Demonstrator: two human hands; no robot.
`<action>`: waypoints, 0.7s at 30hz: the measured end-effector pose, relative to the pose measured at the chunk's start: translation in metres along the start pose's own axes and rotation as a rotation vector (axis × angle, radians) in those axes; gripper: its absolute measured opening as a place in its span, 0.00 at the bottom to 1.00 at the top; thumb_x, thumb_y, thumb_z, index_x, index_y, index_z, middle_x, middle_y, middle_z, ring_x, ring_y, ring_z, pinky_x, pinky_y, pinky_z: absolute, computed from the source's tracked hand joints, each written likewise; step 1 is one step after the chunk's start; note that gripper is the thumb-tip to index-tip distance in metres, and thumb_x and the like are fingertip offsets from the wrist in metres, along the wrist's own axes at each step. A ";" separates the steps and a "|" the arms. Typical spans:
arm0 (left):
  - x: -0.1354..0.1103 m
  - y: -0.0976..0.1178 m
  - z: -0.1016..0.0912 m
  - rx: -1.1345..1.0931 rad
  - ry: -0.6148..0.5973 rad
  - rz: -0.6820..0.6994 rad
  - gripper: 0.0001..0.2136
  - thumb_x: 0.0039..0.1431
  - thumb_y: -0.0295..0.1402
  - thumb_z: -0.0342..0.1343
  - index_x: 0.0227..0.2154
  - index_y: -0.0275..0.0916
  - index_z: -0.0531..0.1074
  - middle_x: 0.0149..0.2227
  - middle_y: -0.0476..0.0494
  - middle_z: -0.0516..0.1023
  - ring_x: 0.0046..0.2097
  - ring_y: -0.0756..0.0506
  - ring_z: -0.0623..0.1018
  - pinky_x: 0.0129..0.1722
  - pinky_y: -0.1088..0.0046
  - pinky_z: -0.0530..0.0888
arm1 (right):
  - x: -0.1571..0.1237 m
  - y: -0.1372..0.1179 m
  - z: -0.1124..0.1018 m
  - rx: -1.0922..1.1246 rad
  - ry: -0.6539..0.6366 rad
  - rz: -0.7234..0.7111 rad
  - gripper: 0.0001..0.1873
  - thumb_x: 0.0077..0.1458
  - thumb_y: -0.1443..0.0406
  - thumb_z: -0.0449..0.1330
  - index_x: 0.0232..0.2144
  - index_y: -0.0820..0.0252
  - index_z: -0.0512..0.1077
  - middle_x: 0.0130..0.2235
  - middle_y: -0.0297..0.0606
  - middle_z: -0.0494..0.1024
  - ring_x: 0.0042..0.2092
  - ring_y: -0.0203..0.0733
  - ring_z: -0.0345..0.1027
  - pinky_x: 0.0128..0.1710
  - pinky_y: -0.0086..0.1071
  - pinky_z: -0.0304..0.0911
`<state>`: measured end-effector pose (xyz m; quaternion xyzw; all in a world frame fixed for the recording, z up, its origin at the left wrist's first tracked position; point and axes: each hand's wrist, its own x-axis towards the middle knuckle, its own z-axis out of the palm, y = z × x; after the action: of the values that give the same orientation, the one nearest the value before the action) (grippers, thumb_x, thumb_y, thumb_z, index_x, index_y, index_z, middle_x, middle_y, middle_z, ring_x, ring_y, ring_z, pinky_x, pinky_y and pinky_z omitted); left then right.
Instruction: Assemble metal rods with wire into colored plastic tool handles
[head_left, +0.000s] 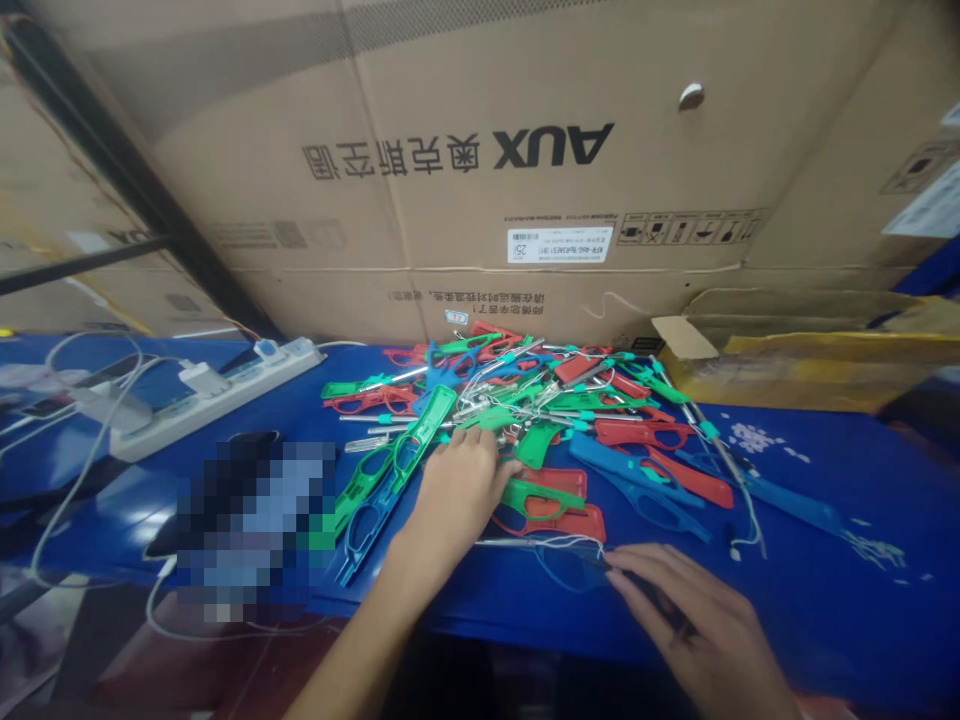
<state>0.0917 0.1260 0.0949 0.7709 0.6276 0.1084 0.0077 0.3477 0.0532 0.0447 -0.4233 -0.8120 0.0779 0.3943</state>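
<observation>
A heap of red, green and blue plastic handled tools (540,420) with thin metal rods lies on a blue table (825,590). My left hand (457,490) rests at the near edge of the heap, fingers curled onto green and red pieces (547,500); whether it grips one is hidden. My right hand (690,620) lies low at the table's front edge, fingers stretched toward a blue piece (570,572) with a metal rod and white string.
A large AUX cardboard box (480,160) walls off the back. A white power strip (217,395) with plugs and cables lies at the left. A blurred patch (255,520) covers something near the left. An open carton (810,350) sits at the right.
</observation>
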 end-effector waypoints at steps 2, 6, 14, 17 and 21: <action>0.003 0.001 -0.003 0.006 -0.014 0.006 0.08 0.65 0.37 0.64 0.38 0.36 0.77 0.38 0.39 0.82 0.40 0.38 0.82 0.37 0.65 0.77 | -0.001 0.001 0.001 0.003 -0.005 0.000 0.06 0.66 0.62 0.61 0.43 0.52 0.79 0.39 0.33 0.86 0.39 0.39 0.83 0.43 0.27 0.77; 0.009 0.000 -0.006 0.034 -0.018 0.010 0.06 0.62 0.35 0.67 0.32 0.38 0.78 0.37 0.40 0.83 0.45 0.35 0.82 0.39 0.62 0.78 | -0.004 0.004 0.003 0.011 -0.019 0.006 0.06 0.66 0.64 0.62 0.44 0.52 0.78 0.40 0.33 0.85 0.39 0.40 0.83 0.44 0.28 0.77; 0.010 -0.004 -0.011 0.110 -0.032 0.096 0.06 0.62 0.27 0.63 0.28 0.36 0.81 0.33 0.35 0.84 0.43 0.33 0.82 0.42 0.59 0.76 | -0.005 0.004 0.005 0.008 -0.016 -0.001 0.07 0.66 0.65 0.62 0.47 0.51 0.76 0.41 0.32 0.85 0.40 0.38 0.82 0.45 0.28 0.76; 0.015 -0.011 -0.024 0.122 -0.054 0.166 0.05 0.62 0.26 0.63 0.30 0.36 0.81 0.35 0.36 0.84 0.44 0.35 0.81 0.41 0.62 0.75 | -0.005 0.004 0.005 0.000 -0.019 0.003 0.07 0.66 0.64 0.62 0.46 0.50 0.77 0.41 0.32 0.85 0.40 0.38 0.82 0.46 0.29 0.76; 0.023 -0.023 -0.052 0.129 -0.045 0.186 0.06 0.63 0.29 0.62 0.30 0.38 0.81 0.35 0.40 0.84 0.41 0.38 0.81 0.36 0.67 0.72 | -0.006 0.005 0.004 -0.005 -0.007 -0.006 0.07 0.65 0.65 0.62 0.46 0.51 0.77 0.41 0.33 0.85 0.40 0.40 0.83 0.48 0.31 0.77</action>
<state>0.0646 0.1465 0.1455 0.8269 0.5588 0.0507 -0.0382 0.3497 0.0527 0.0360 -0.4216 -0.8149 0.0762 0.3905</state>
